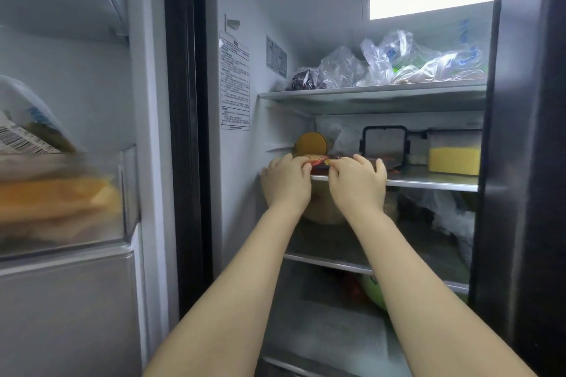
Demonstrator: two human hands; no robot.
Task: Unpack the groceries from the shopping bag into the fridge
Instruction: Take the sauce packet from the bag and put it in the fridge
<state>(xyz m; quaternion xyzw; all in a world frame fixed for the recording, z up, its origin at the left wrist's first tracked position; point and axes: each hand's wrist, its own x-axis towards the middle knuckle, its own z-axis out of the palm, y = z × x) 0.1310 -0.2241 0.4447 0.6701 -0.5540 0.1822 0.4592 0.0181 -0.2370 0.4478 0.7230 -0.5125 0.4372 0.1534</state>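
Single head-worn wide view, facing forward into the open fridge [337, 9], close at arm's reach
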